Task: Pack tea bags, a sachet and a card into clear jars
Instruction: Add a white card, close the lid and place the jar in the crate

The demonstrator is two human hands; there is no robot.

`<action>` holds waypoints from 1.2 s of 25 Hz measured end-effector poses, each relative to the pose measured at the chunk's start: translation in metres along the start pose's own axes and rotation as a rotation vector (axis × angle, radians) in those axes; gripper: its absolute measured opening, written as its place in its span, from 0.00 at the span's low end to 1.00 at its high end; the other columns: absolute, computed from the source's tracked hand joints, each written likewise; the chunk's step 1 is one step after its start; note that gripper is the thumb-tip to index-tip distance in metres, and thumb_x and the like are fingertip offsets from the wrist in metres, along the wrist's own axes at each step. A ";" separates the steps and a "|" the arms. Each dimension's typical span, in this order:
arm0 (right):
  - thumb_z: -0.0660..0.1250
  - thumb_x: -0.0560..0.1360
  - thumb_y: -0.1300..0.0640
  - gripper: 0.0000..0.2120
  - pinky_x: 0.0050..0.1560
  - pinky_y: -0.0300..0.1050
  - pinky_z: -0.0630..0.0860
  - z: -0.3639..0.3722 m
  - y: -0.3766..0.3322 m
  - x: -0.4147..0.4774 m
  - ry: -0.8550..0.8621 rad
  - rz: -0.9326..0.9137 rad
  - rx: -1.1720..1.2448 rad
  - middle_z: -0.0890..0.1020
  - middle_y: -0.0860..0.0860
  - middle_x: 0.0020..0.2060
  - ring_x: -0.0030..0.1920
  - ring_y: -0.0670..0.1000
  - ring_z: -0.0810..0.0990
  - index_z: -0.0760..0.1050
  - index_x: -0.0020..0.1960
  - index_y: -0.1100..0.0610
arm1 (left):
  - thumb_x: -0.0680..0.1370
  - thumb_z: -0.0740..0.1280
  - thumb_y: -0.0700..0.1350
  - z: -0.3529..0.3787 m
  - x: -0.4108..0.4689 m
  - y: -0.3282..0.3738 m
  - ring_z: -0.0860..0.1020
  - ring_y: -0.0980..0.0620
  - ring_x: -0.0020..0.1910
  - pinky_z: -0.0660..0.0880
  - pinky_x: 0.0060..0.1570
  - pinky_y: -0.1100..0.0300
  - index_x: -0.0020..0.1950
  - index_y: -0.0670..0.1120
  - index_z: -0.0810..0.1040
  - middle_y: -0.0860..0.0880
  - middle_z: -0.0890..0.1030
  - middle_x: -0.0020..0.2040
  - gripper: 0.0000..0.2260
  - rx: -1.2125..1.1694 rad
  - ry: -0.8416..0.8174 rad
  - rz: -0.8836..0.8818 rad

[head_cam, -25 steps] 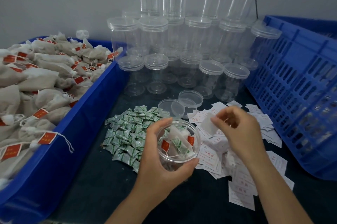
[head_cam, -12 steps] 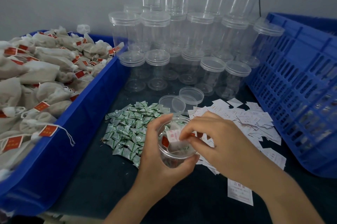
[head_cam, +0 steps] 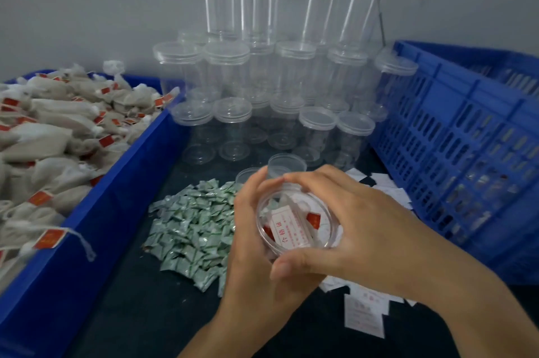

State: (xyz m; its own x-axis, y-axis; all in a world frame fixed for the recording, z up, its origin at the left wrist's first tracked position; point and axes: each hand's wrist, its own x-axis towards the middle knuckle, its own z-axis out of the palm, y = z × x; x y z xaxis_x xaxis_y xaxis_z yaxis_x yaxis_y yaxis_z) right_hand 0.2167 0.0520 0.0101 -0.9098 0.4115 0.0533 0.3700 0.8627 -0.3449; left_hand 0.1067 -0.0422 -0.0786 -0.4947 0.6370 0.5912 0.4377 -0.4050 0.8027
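I hold a clear jar (head_cam: pixel 323 236) over the dark table, tilted so its mouth faces me. My left hand (head_cam: pixel 248 244) grips it from the left and underneath. My right hand (head_cam: pixel 376 229) curls round the rim, thumb at the near edge and fingers at the far edge. Inside, a white card (head_cam: pixel 285 229) with red print lies on top of tea bags with red tags (head_cam: pixel 314 219). A pile of green-and-white sachets (head_cam: pixel 192 226) lies left of the jar. Loose white cards (head_cam: pixel 364 314) are scattered under and right of my right arm.
A blue bin (head_cam: pixel 131 171) heaped with tea bags (head_cam: pixel 46 136) fills the left side. Empty lidded jars (head_cam: pixel 262 80) are stacked at the back against the wall. Two loose lids (head_cam: pixel 287 163) lie just beyond my hands. A blue slatted crate (head_cam: pixel 466 138) stands at the right.
My right hand carried a card from the pile to the jar, pushed it in, and now grips the rim. The jar has tilted toward me in my left hand.
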 end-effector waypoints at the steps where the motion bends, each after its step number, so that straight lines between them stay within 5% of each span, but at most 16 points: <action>1: 0.58 0.56 0.15 0.49 0.56 0.41 0.75 -0.011 -0.001 -0.004 0.058 -0.037 0.000 0.67 0.31 0.60 0.56 0.35 0.73 0.60 0.72 0.35 | 0.61 0.80 0.36 0.008 0.007 0.009 0.73 0.62 0.63 0.70 0.57 0.75 0.74 0.42 0.57 0.59 0.73 0.63 0.48 -0.002 -0.002 0.053; 7: 0.68 0.61 0.27 0.36 0.48 0.29 0.70 -0.101 0.018 -0.029 0.302 -0.075 0.004 0.76 0.37 0.49 0.48 0.36 0.77 0.75 0.65 0.43 | 0.65 0.80 0.41 0.059 0.065 0.065 0.72 0.61 0.64 0.71 0.58 0.71 0.75 0.44 0.54 0.51 0.69 0.66 0.47 -0.065 -0.090 0.148; 13: 0.65 0.61 0.26 0.36 0.42 0.43 0.74 -0.181 0.065 -0.045 0.540 0.026 -0.174 0.79 0.40 0.49 0.36 0.47 0.74 0.75 0.64 0.43 | 0.72 0.75 0.44 0.119 0.124 0.086 0.66 0.64 0.70 0.67 0.64 0.72 0.78 0.48 0.49 0.52 0.63 0.74 0.43 -0.170 -0.273 0.137; 16: 0.67 0.61 0.26 0.36 0.44 0.47 0.72 -0.221 0.103 -0.052 0.723 0.112 -0.131 0.80 0.46 0.52 0.39 0.48 0.75 0.76 0.63 0.45 | 0.76 0.70 0.45 0.146 0.144 0.077 0.62 0.63 0.71 0.61 0.68 0.73 0.77 0.49 0.54 0.56 0.63 0.74 0.35 -0.082 -0.322 0.105; 20: 0.67 0.62 0.25 0.39 0.48 0.45 0.68 -0.254 0.163 -0.036 0.937 0.353 -0.234 0.79 0.48 0.53 0.48 0.50 0.76 0.74 0.63 0.49 | 0.80 0.64 0.48 0.185 0.167 0.055 0.63 0.66 0.63 0.60 0.61 0.72 0.73 0.49 0.64 0.58 0.66 0.70 0.21 0.081 -0.467 0.100; 22: 0.72 0.64 0.29 0.39 0.50 0.46 0.68 -0.252 0.191 -0.012 0.840 0.489 -0.351 0.80 0.53 0.57 0.53 0.56 0.78 0.73 0.65 0.53 | 0.82 0.60 0.44 0.205 0.182 0.046 0.65 0.58 0.67 0.61 0.63 0.68 0.74 0.47 0.64 0.52 0.66 0.73 0.20 0.170 -0.549 0.128; 25: 0.76 0.66 0.35 0.36 0.49 0.46 0.69 -0.235 0.223 0.023 0.532 0.624 -0.454 0.80 0.57 0.59 0.54 0.59 0.78 0.73 0.64 0.55 | 0.78 0.58 0.32 0.224 0.194 0.035 0.71 0.46 0.63 0.69 0.64 0.48 0.74 0.48 0.64 0.46 0.70 0.69 0.25 0.351 -0.688 0.198; 30: 0.69 0.77 0.53 0.14 0.36 0.45 0.79 -0.200 0.259 0.059 0.134 0.805 -0.309 0.85 0.60 0.45 0.36 0.56 0.81 0.77 0.54 0.64 | 0.73 0.61 0.30 0.229 0.193 0.021 0.63 0.49 0.72 0.56 0.74 0.52 0.76 0.46 0.62 0.50 0.64 0.74 0.31 0.532 -0.643 0.344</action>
State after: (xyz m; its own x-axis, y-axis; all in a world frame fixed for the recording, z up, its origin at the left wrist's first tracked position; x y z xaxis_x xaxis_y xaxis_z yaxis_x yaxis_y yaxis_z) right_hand 0.2960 0.3585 0.1118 -0.3275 0.9447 0.0190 0.9429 0.3281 -0.0567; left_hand 0.1924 0.2227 0.0350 0.1731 0.8455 0.5051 0.8526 -0.3854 0.3529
